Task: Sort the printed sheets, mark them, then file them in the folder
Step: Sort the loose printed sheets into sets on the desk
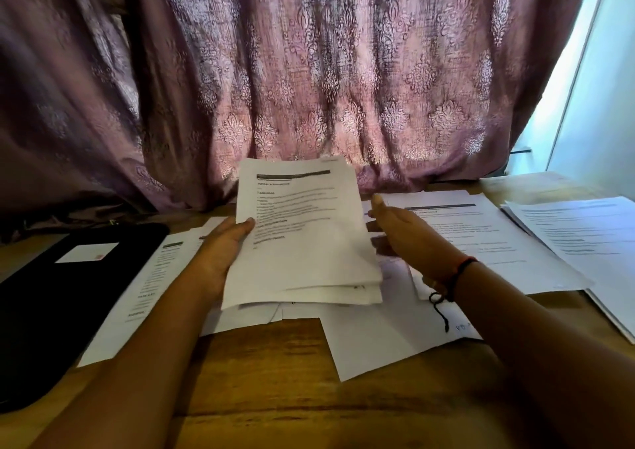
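Your left hand (223, 252) pinches the sheet stack (302, 235) over the desk's (275, 380) middle. Right hand's (402, 232) just beside it, fingers straight and loose.

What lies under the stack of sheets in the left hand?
Loose white sheets lie on the wooden table below the stack of sheets that the left hand grips. The stack covers most of them, hiding their print.

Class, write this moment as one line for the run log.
stage: sorting | left hand: grips sheet stack | right hand: open, right of stack | black folder: lies left on table
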